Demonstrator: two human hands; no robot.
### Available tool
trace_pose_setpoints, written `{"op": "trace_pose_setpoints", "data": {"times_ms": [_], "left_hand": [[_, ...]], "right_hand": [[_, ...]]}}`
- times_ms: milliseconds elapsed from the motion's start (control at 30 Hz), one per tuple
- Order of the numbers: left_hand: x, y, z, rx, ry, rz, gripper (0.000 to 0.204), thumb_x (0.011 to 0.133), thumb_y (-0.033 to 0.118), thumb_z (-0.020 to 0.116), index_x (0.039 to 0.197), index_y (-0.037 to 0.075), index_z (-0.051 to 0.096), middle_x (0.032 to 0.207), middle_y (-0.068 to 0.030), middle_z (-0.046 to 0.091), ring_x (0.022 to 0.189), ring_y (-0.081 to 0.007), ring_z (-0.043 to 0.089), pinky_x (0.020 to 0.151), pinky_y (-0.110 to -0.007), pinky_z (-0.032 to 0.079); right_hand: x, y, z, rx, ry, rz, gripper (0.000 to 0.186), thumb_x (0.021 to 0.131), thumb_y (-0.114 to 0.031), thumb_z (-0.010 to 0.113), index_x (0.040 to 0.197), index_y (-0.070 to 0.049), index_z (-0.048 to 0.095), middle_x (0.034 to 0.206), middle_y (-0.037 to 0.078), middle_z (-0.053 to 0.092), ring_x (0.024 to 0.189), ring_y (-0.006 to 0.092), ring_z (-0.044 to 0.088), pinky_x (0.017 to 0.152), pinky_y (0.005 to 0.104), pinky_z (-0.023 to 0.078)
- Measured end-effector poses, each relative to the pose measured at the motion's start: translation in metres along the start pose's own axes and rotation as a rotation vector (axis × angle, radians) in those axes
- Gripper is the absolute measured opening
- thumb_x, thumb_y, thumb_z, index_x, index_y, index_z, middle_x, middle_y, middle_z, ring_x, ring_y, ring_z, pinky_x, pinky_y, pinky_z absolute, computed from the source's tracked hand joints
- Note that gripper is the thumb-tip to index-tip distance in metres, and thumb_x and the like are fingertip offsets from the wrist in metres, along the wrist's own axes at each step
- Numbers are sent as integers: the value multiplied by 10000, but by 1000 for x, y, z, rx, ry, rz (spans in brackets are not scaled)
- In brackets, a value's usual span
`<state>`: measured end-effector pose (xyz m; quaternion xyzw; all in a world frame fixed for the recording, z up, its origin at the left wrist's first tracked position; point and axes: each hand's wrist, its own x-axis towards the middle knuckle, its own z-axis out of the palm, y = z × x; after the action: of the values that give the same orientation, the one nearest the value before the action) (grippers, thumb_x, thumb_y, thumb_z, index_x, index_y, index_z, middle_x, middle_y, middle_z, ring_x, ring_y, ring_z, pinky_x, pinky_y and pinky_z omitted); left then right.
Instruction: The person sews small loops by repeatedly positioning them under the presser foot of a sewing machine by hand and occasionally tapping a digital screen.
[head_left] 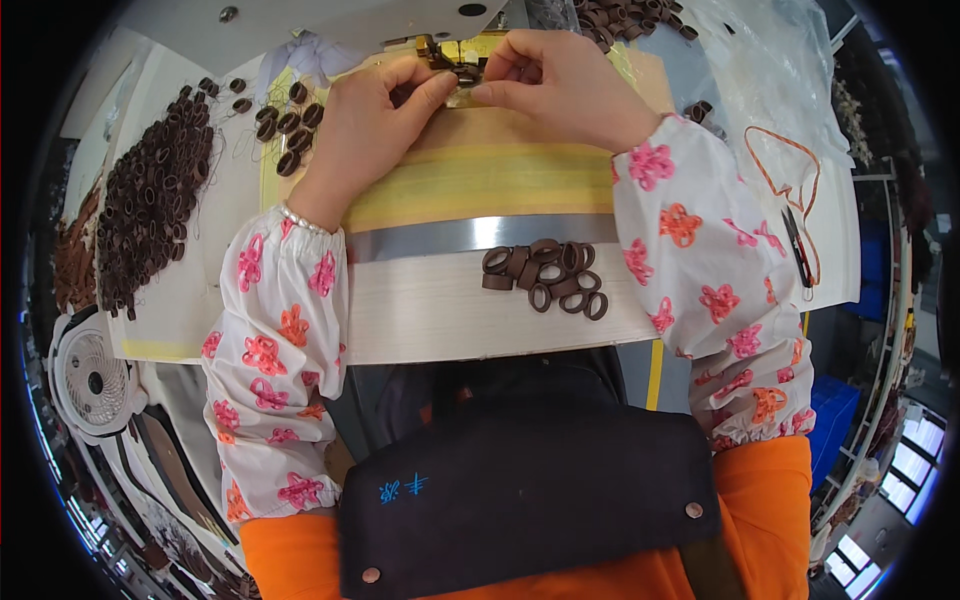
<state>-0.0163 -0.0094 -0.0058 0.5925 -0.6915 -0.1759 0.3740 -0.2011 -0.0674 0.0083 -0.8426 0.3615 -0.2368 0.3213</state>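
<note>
At the far middle of the table is a sewing machine [400, 25], its metal presser foot and needle area [462, 72] between my hands. My left hand [385, 115] reaches in from the left, thumb and forefinger pinched close beside the foot. From the right my right hand [565, 88] comes in, its thumb and forefinger pinched just across from the left ones. What sits between the fingertips is small and mostly hidden; I cannot make it out. Nearer me, a small heap of brown ring-shaped loops [540, 272] lies on the white tabletop, apart from both hands.
Several brown loops with loose threads [290, 130] lie left of my left hand. A big pile of them [155, 195] covers the left side; more loops [625, 18] lie far right. Thread snips [797, 250] with an orange cord rest at the right. A white fan [92, 382] stands lower left.
</note>
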Motion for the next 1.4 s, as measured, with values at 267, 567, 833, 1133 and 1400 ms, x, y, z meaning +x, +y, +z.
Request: {"op": "trace_pose_setpoints", "data": {"times_ms": [267, 567, 833, 1133, 1400], "left_hand": [[-32, -55, -71, 307, 72, 42, 277, 789, 235, 620, 636, 4, 596, 497, -44, 535, 453, -105, 490, 476, -227, 380], [-21, -18, -49, 516, 94, 203, 196, 781, 177, 604, 850, -5, 631, 829, -121, 629, 660, -234, 577, 626, -292, 441], [-8, -8, -1, 236, 43, 186, 255, 826, 169, 552, 987, -23, 502, 887, -189, 578, 822, -347, 550, 699, -365, 436], [5, -7, 1, 193, 77, 78, 244, 804, 159, 522, 915, -56, 550, 789, -227, 604, 749, -369, 583, 667, -416, 461], [-8, -14, -4, -78, -22, -104, 183, 840, 167, 561, 934, 10, 570, 626, 31, 532, 552, -34, 438, 522, -189, 373]], "right_hand": [[-43, -55, -2, -26, -471, -270, 180, 673, -158, 648, 747, -7, 585, 700, 124, 600, 652, 272, 587, 599, 344, 458], [-29, -46, 12, -98, -438, -319, 101, 692, -89, 560, 692, 8, 588, 621, 134, 584, 593, 314, 570, 570, 363, 463], [-34, -54, 13, 165, -449, -386, 164, 724, -115, 653, 814, -27, 548, 703, 61, 546, 578, 171, 536, 521, 287, 423], [-45, -73, 49, -176, -553, -517, 147, 708, -62, 601, 815, -46, 503, 826, 101, 496, 712, 292, 540, 615, 380, 431], [-15, -36, 11, 161, -338, -350, 155, 692, 5, 535, 845, -25, 536, 839, 84, 532, 635, 219, 531, 562, 309, 444]]}}
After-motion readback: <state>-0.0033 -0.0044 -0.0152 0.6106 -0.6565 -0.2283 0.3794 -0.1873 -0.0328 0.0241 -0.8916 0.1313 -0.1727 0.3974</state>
